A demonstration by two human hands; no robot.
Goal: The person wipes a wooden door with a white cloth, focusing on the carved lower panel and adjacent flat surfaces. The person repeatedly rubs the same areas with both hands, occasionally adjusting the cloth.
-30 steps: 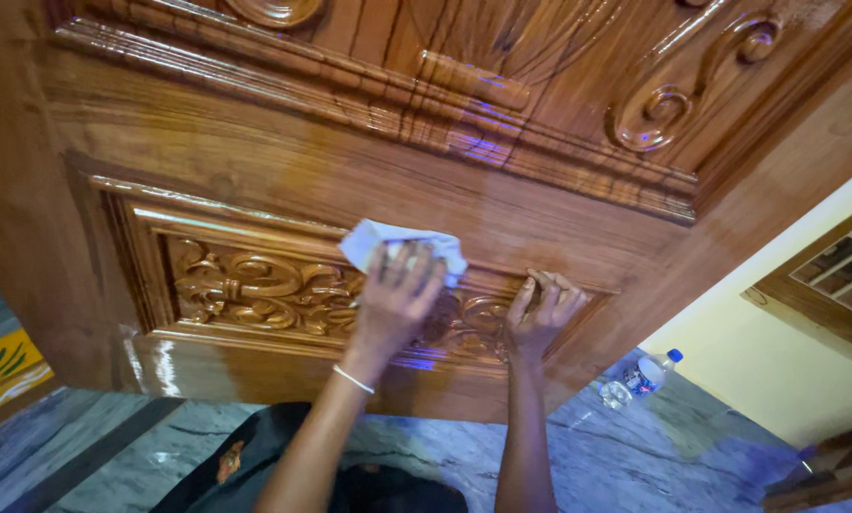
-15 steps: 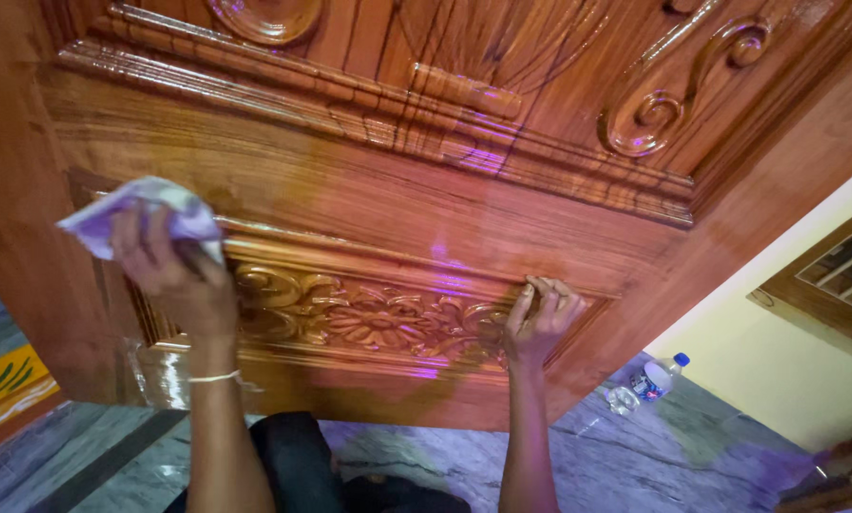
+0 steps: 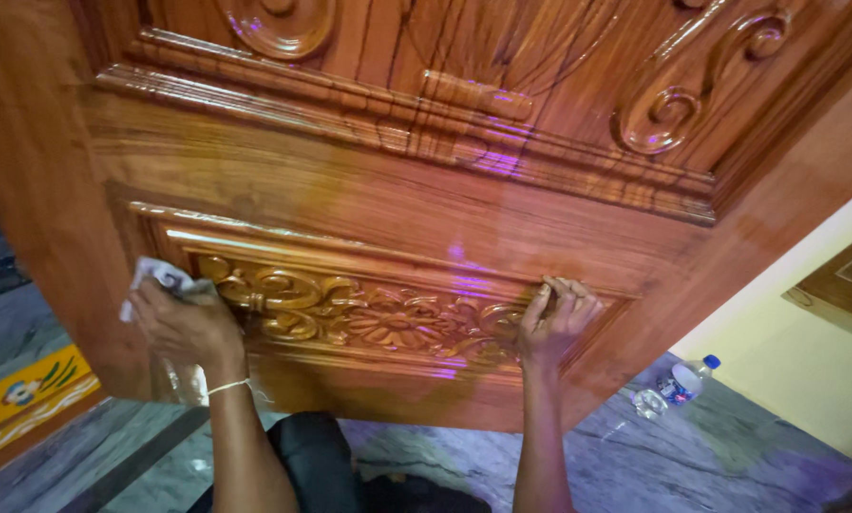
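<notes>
A glossy carved wooden door point(image 3: 388, 190) fills the view, with a floral carved panel point(image 3: 369, 318) low in it. My left hand point(image 3: 184, 328) grips a crumpled white cloth point(image 3: 155, 277) and presses it against the left end of that panel. My right hand point(image 3: 554, 323) rests with bent fingers on the panel's right end, holding nothing. A thin white bangle circles my left wrist.
A grey marbled floor point(image 3: 730, 446) lies below. A plastic water bottle point(image 3: 678, 385) with a blue cap lies on it at the right, near a yellow wall point(image 3: 815, 313). A painted yellow floor border point(image 3: 27, 394) shows at the left.
My left hand swept the cloth from the panel's middle to its upper left, then down to the left end. My right hand stayed in place.
</notes>
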